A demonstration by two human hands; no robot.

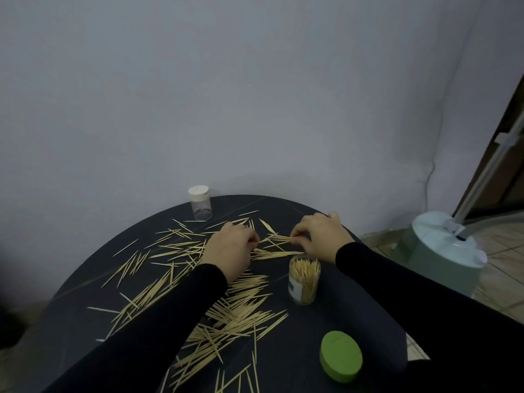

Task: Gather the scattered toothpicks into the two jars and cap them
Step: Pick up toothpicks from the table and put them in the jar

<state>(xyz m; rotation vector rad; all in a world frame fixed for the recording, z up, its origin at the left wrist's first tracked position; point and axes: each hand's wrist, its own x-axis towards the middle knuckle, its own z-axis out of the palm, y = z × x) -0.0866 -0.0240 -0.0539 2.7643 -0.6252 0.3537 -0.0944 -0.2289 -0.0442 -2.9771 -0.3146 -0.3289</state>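
Note:
Several toothpicks [238, 310] lie scattered over the round black table [334, 316]. My left hand [229, 248] and my right hand [320, 236] sit at the far middle of the table, fingers curled, pinching the two ends of a small bundle of toothpicks [276, 239] between them. An open clear jar [304, 280], packed with upright toothpicks, stands just in front of my right wrist. Its green cap [341, 356] lies at the near right. A second clear jar [200, 202] with a white cap on stands at the far left edge and looks nearly empty.
A pale wall rises right behind the table. To the right, on the tiled floor, stands a light green round base [445, 251] with a pole. The table's edges curve close around the toothpick spread.

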